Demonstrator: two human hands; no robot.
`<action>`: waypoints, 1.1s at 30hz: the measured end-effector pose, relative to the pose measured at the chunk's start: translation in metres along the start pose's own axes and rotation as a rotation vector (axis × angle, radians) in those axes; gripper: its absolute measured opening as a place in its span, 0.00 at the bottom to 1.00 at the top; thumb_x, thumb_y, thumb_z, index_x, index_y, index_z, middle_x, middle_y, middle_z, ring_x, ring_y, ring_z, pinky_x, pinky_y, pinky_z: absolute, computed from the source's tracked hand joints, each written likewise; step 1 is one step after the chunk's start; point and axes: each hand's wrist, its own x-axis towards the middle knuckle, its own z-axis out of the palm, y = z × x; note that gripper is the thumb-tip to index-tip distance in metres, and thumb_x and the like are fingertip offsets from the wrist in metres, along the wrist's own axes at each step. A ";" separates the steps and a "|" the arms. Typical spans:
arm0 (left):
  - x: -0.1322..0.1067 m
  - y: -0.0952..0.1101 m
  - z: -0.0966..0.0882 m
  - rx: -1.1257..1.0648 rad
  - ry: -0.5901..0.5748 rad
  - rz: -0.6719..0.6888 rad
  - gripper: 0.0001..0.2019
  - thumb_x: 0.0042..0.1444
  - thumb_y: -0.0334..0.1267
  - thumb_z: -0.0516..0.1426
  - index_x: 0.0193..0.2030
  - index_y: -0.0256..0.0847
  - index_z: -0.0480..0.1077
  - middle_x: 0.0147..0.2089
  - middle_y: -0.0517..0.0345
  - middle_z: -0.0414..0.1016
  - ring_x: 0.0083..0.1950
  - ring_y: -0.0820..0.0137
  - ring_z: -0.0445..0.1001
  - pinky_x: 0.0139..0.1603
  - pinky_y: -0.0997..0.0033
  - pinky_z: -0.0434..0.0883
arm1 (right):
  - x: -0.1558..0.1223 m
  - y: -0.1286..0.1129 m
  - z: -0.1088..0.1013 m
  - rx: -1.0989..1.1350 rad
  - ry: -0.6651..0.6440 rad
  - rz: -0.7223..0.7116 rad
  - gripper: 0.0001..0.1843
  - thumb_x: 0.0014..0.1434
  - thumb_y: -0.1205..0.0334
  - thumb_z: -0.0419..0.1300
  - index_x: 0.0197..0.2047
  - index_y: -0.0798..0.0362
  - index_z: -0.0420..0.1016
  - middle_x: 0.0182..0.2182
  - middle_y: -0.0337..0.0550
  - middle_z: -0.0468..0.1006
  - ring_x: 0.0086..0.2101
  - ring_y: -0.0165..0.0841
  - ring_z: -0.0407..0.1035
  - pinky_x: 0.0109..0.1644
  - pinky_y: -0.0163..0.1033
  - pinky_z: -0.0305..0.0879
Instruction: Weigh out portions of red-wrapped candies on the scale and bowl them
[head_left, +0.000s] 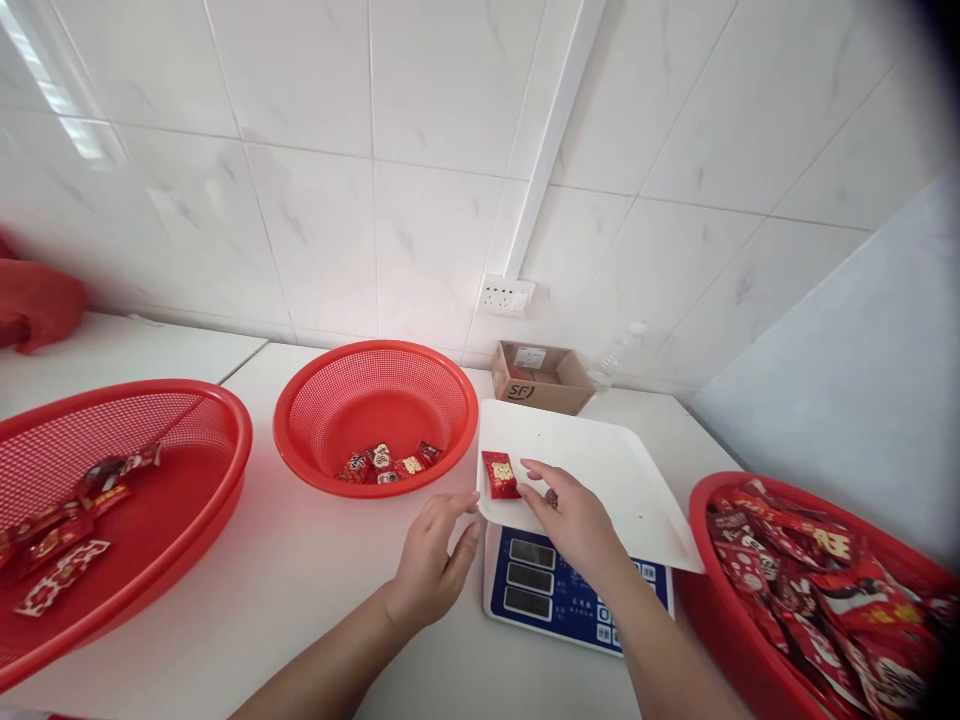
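Note:
A red packet with a pale yellow picture (pixel 500 475) lies on the left part of the white scale tray (pixel 577 445). My right hand (pixel 570 515) is over the tray just right of this packet, its thumb and index finger apart, the thumb tip close to the packet's edge. A small dark brown spot shows by its curled fingers; I cannot make out what it is. At the tray's front left corner is my left hand (pixel 435 560), thumb and fingers apart, with nothing visible in it. The scale's blue panel (pixel 555 590) is partly covered by my right forearm.
A round red basket (pixel 375 350) with several wrapped snacks stands left of the scale. Another red basket (pixel 172 500) with snacks is at far left. On the right, a red basket (pixel 709 490) is full of packets. Behind the scale sit a cardboard box (pixel 544 395) and clear bottle (pixel 622 355).

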 end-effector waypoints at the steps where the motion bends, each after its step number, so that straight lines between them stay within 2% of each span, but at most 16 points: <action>1: -0.002 -0.002 0.000 0.000 0.000 0.026 0.12 0.63 0.31 0.50 0.53 0.42 0.62 0.42 0.51 0.74 0.44 0.66 0.73 0.44 0.64 0.71 | -0.001 -0.001 0.000 -0.004 -0.004 -0.011 0.23 0.58 0.49 0.52 0.53 0.49 0.72 0.49 0.46 0.74 0.34 0.36 0.70 0.42 0.44 0.67; 3: -0.005 -0.005 -0.001 -0.021 0.001 0.065 0.12 0.62 0.29 0.50 0.51 0.42 0.63 0.40 0.52 0.74 0.42 0.67 0.74 0.42 0.66 0.72 | -0.003 -0.003 0.000 -0.011 -0.056 -0.047 0.22 0.59 0.49 0.52 0.53 0.48 0.72 0.50 0.45 0.73 0.34 0.35 0.70 0.42 0.44 0.67; 6: -0.008 -0.006 -0.001 -0.068 0.000 0.062 0.12 0.61 0.28 0.50 0.50 0.42 0.64 0.39 0.53 0.74 0.41 0.68 0.74 0.41 0.68 0.71 | -0.001 -0.009 0.004 -0.064 -0.132 -0.088 0.20 0.60 0.52 0.53 0.53 0.45 0.72 0.52 0.43 0.71 0.42 0.37 0.70 0.46 0.44 0.66; 9: -0.008 -0.006 -0.002 -0.087 -0.010 0.029 0.12 0.61 0.28 0.50 0.51 0.43 0.63 0.39 0.54 0.74 0.41 0.68 0.74 0.42 0.68 0.71 | 0.006 -0.012 0.010 -0.099 -0.142 -0.095 0.18 0.60 0.56 0.52 0.52 0.46 0.73 0.54 0.43 0.70 0.49 0.39 0.67 0.51 0.45 0.64; 11: -0.008 -0.006 -0.003 -0.092 -0.010 0.012 0.12 0.62 0.29 0.50 0.51 0.43 0.64 0.40 0.54 0.75 0.41 0.68 0.74 0.42 0.68 0.71 | 0.011 -0.012 0.011 -0.075 -0.137 -0.089 0.18 0.60 0.54 0.52 0.51 0.47 0.74 0.53 0.43 0.71 0.49 0.39 0.67 0.52 0.45 0.64; 14: -0.008 -0.006 -0.003 -0.108 0.003 0.000 0.12 0.61 0.29 0.51 0.51 0.43 0.64 0.39 0.55 0.74 0.41 0.69 0.74 0.42 0.69 0.71 | 0.022 -0.010 0.005 -0.005 -0.087 0.017 0.22 0.59 0.48 0.54 0.52 0.49 0.73 0.49 0.44 0.74 0.41 0.38 0.71 0.49 0.45 0.66; 16: -0.008 -0.006 -0.003 -0.120 0.006 -0.010 0.12 0.61 0.29 0.51 0.51 0.43 0.64 0.39 0.55 0.74 0.41 0.69 0.74 0.42 0.69 0.71 | 0.029 -0.007 -0.001 0.040 -0.026 0.123 0.27 0.58 0.45 0.54 0.55 0.52 0.70 0.48 0.47 0.75 0.38 0.38 0.72 0.47 0.45 0.67; 19: -0.009 -0.006 -0.002 -0.129 -0.006 -0.030 0.11 0.62 0.30 0.51 0.51 0.43 0.65 0.39 0.54 0.75 0.42 0.68 0.74 0.43 0.68 0.71 | 0.036 0.000 -0.008 0.121 0.014 0.198 0.33 0.59 0.44 0.52 0.62 0.54 0.61 0.53 0.52 0.72 0.45 0.41 0.71 0.51 0.46 0.66; 22: -0.009 -0.007 -0.003 -0.125 -0.014 -0.040 0.10 0.62 0.31 0.50 0.50 0.42 0.65 0.39 0.54 0.75 0.42 0.68 0.74 0.43 0.68 0.72 | 0.033 0.008 -0.009 0.133 -0.004 0.181 0.31 0.62 0.48 0.49 0.65 0.53 0.57 0.58 0.52 0.67 0.54 0.40 0.66 0.57 0.46 0.61; 25: -0.009 -0.008 -0.002 -0.117 -0.006 -0.057 0.10 0.62 0.31 0.50 0.49 0.42 0.66 0.39 0.53 0.75 0.42 0.68 0.75 0.42 0.68 0.72 | 0.022 0.012 -0.009 -0.005 -0.023 0.083 0.24 0.63 0.55 0.48 0.60 0.53 0.65 0.58 0.49 0.68 0.55 0.40 0.63 0.59 0.47 0.58; 28: -0.009 -0.008 -0.002 -0.119 -0.007 -0.066 0.09 0.62 0.33 0.51 0.47 0.42 0.68 0.38 0.53 0.76 0.41 0.67 0.75 0.42 0.67 0.72 | 0.014 0.012 -0.007 -0.142 -0.024 -0.013 0.18 0.59 0.63 0.51 0.50 0.53 0.73 0.51 0.47 0.74 0.52 0.40 0.66 0.57 0.47 0.60; 33: -0.008 -0.008 0.000 -0.091 -0.004 -0.050 0.09 0.62 0.33 0.51 0.47 0.41 0.68 0.38 0.53 0.76 0.40 0.67 0.76 0.41 0.68 0.73 | 0.015 0.001 0.004 -0.123 -0.021 -0.060 0.13 0.58 0.64 0.54 0.45 0.54 0.75 0.45 0.47 0.76 0.47 0.39 0.68 0.53 0.44 0.63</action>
